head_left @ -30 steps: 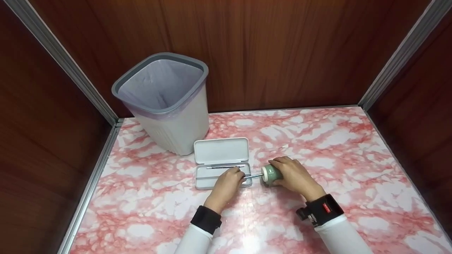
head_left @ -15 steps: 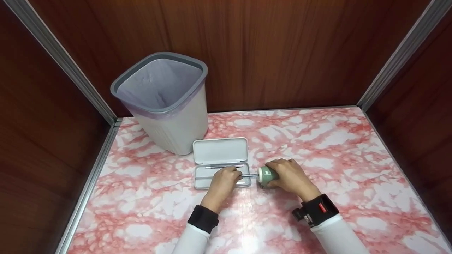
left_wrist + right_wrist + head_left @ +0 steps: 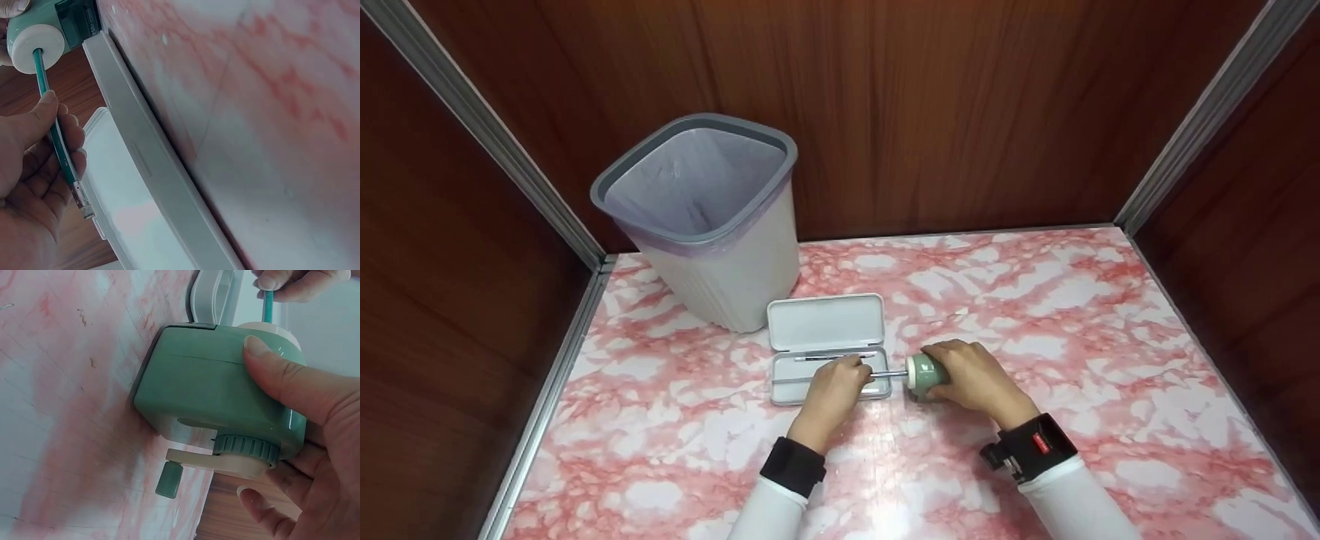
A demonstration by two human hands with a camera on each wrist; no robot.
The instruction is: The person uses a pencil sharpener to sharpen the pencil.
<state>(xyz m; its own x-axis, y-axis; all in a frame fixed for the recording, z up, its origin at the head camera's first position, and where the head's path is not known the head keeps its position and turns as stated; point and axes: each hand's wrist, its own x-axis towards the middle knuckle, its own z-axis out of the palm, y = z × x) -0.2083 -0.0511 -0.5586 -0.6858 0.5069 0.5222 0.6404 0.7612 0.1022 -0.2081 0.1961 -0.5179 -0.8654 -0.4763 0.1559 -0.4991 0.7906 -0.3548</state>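
"What are the hands on?"

"The left hand (image 3: 832, 386) pinches the pencil (image 3: 62, 153); the right hand (image 3: 979, 379) grips the sharpener (image 3: 208, 382) by its body. The pencil's front end is in the sharpener's white face (image 3: 23, 49), just right of the case (image 3: 789, 392)."

"How will they handle?"

"The pencil should be light and stiff, its hidden tip brittle; hold mid-shaft, straight. The sharpener looks like hard, slick plastic; grip the body, leaving the crank (image 3: 205, 460) free. Whether its base touches the table (image 3: 1072, 315), I can't quite tell."

"Room?"

"Mind the case's rim below the pencil and its raised lid (image 3: 826, 322) behind. The bin (image 3: 727, 285) stands farther back, left. Rightward there's room up to the side wall (image 3: 1245, 217)."
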